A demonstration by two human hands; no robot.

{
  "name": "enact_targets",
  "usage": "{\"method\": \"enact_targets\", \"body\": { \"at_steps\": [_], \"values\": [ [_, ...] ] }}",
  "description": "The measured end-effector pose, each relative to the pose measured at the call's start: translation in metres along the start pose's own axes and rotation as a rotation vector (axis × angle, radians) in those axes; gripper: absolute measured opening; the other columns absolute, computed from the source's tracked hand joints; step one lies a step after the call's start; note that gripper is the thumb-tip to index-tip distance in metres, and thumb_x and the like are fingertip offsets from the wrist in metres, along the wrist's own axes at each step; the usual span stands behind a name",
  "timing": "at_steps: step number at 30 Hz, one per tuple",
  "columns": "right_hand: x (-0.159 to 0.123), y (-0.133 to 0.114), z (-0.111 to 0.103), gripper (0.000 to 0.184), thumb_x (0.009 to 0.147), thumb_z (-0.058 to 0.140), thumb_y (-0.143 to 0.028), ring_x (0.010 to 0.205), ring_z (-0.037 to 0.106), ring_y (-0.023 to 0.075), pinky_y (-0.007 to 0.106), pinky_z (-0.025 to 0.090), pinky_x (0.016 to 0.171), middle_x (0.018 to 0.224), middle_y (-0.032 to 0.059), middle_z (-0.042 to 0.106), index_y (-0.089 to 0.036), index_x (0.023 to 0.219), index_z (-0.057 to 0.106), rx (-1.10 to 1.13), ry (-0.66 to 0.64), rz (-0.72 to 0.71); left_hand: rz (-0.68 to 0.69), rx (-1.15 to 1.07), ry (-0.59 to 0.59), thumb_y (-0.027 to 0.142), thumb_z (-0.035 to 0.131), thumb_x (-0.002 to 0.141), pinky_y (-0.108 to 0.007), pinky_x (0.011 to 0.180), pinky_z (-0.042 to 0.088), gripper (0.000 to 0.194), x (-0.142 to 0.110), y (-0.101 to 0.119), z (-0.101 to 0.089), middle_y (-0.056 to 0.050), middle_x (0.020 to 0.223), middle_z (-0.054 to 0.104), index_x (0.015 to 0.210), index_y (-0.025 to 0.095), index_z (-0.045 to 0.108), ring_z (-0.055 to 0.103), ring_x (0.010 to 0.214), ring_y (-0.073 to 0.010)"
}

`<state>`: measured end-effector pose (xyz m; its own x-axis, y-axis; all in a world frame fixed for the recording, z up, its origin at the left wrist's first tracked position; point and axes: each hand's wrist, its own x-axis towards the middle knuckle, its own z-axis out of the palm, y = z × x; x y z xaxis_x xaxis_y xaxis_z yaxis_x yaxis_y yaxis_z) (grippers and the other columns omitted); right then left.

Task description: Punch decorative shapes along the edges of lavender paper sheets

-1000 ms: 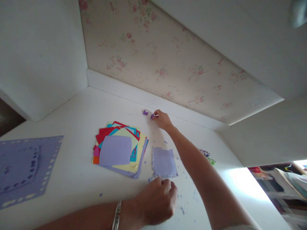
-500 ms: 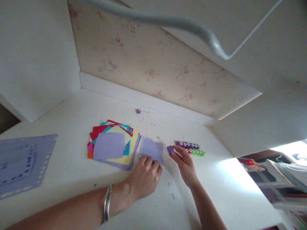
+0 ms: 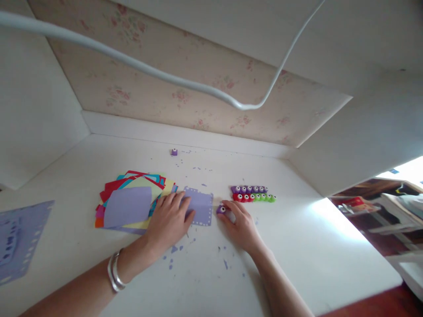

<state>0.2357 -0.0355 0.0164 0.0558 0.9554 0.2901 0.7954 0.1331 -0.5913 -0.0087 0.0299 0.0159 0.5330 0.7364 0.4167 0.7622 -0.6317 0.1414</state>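
Observation:
My left hand [image 3: 169, 219] lies flat with fingers spread on a small lilac paper square [image 3: 201, 208] with punched edges, pressing its left part to the white desk [image 3: 297, 246]. My right hand [image 3: 240, 225] rests on the desk just right of that square, fingers closed round a small purple punch [image 3: 221, 209] that touches the desk at the paper's right edge. A stack of coloured paper sheets [image 3: 132, 199] with a lilac sheet on top lies under and left of my left hand.
A row of small purple, red and green punches [image 3: 253, 193] sits behind my right hand. One lone purple punch [image 3: 174, 152] stands near the back wall. A large lilac punched sheet [image 3: 18, 237] lies far left. Paper scraps [image 3: 173, 255] dot the desk. A white cable [image 3: 165, 79] hangs overhead.
My right hand came back from the far wall with a purple punch and set it down beside the lilac square. My left hand opened and moved flat onto the square.

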Motion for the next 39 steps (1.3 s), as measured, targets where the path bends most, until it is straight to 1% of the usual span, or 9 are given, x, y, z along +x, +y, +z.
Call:
{"method": "enact_targets", "body": {
  "at_steps": [3,6,9,13,16,20,23,28,39],
  "values": [
    [-0.002,0.000,-0.004,0.043,0.089,0.065,-0.036,0.116,0.062,0.0283,0.046,0.053,0.098,0.127,0.0112,0.064,-0.028,0.130,0.061,0.007,-0.013,-0.045,-0.011,-0.083,-0.025,0.030,0.056,0.094,-0.051,0.101,0.042,0.032,0.002,-0.004,0.005,-0.013,0.136,0.056,0.124,0.021,0.058,0.054,0.121,-0.0315],
    [-0.002,-0.001,-0.011,0.045,0.091,0.061,-0.027,0.123,0.059,0.0268,0.044,0.050,0.103,0.136,0.0119,0.061,-0.025,0.136,0.057,0.076,-0.096,-0.128,-0.077,-0.239,-0.008,0.025,0.059,0.091,-0.047,0.103,0.045,0.036,0.004,-0.007,0.009,-0.013,0.142,0.047,0.126,0.023,0.055,0.054,0.123,-0.0291],
    [0.000,0.000,-0.014,0.037,0.091,0.059,-0.021,0.112,0.066,0.0243,0.042,0.054,0.096,0.123,0.0093,0.069,-0.025,0.127,0.064,0.120,-0.111,-0.121,-0.151,-0.429,0.048,0.018,0.063,0.085,-0.040,0.098,0.050,0.042,0.007,-0.011,0.011,-0.013,0.141,0.045,0.126,0.022,0.054,0.058,0.117,-0.0249],
    [0.003,0.004,-0.009,0.027,0.086,0.067,-0.026,0.097,0.069,0.0234,0.041,0.056,0.088,0.109,0.0075,0.074,-0.025,0.113,0.070,0.163,-0.014,0.015,-0.267,-0.635,-0.018,0.015,0.063,0.081,-0.030,0.076,0.055,0.053,0.011,-0.012,0.009,-0.005,0.108,0.066,0.132,0.023,0.050,0.066,0.081,-0.0170],
    [0.003,0.009,-0.004,0.028,0.085,0.069,-0.031,0.094,0.070,0.0228,0.041,0.057,0.087,0.108,0.0081,0.074,-0.024,0.112,0.070,0.299,0.039,0.144,-0.313,-0.671,-0.097,0.020,0.061,0.085,-0.029,0.070,0.052,0.053,0.013,-0.011,0.005,0.001,0.086,0.068,0.136,0.021,0.046,0.064,0.069,-0.0161],
    [0.003,0.013,-0.002,0.034,0.081,0.072,-0.037,0.096,0.071,0.0243,0.044,0.056,0.091,0.107,0.0091,0.075,-0.023,0.113,0.070,0.437,0.046,0.279,-0.219,-0.629,-0.069,0.028,0.051,0.093,-0.030,0.077,0.048,0.020,0.016,-0.010,0.001,-0.004,0.090,0.067,0.105,0.018,0.064,0.065,0.082,-0.0189],
    [0.002,0.011,-0.003,0.035,0.080,0.073,-0.038,0.095,0.072,0.0250,0.047,0.057,0.091,0.106,0.0092,0.076,-0.023,0.111,0.071,0.455,0.050,0.316,-0.220,-0.645,-0.071,0.037,0.047,0.096,-0.028,0.071,0.045,0.029,0.018,-0.010,-0.003,-0.003,0.081,0.065,0.081,0.018,0.063,0.062,0.075,-0.0178],
    [0.001,0.004,-0.001,0.030,0.080,0.074,-0.035,0.098,0.072,0.0243,0.046,0.058,0.092,0.110,0.0082,0.075,-0.024,0.108,0.072,0.514,0.087,0.299,-0.383,-0.725,-0.170,0.050,0.044,0.096,-0.026,0.054,0.034,0.038,0.020,-0.012,-0.008,0.004,0.057,0.054,0.082,0.019,0.061,0.053,0.053,-0.0151],
    [-0.002,0.004,0.003,0.027,0.083,0.073,-0.029,0.102,0.070,0.0233,0.046,0.058,0.096,0.112,0.0063,0.073,-0.026,0.109,0.072,0.515,0.088,0.184,-0.419,-0.768,-0.194,0.054,0.046,0.092,-0.026,0.052,0.027,0.042,0.022,-0.012,-0.009,0.005,0.053,0.046,0.067,0.021,0.050,0.046,0.051,-0.0135]
  ]
}}
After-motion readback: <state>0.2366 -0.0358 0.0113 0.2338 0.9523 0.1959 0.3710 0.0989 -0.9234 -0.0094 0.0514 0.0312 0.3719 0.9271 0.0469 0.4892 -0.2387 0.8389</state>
